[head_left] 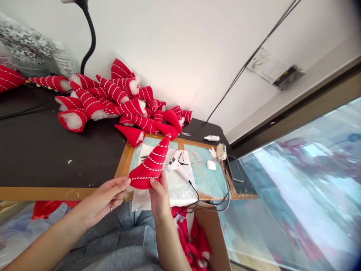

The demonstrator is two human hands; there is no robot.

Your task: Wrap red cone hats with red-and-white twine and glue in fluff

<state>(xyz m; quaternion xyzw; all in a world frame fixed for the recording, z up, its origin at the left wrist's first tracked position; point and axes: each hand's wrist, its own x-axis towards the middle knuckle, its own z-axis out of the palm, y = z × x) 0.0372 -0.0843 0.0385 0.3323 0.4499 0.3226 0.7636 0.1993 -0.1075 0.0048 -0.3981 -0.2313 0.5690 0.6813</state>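
A red felt cone point(150, 163) wound with red-and-white twisted cord is held up over the near edge of the work mat, its tip pointing up and right. My left hand point(113, 194) pinches the cone's lower left corner between thumb and fingers. At the lower right side of the cone, my right hand point(159, 192) grips it with the thumb in front. Just right of the cone, a white glue gun point(179, 168) lies on a white sheet, its cable running down over the edge. A loose piece of twisted cord point(194, 154) lies beyond it.
Many stuffed red cones point(113, 94) are heaped against the wall. On the right are a small white bottle point(211, 138), a white case point(211, 165) and a phone point(235, 168). A cardboard box point(210, 222) of red pieces stands below the table's edge. A black lamp neck point(91, 37) rises behind.
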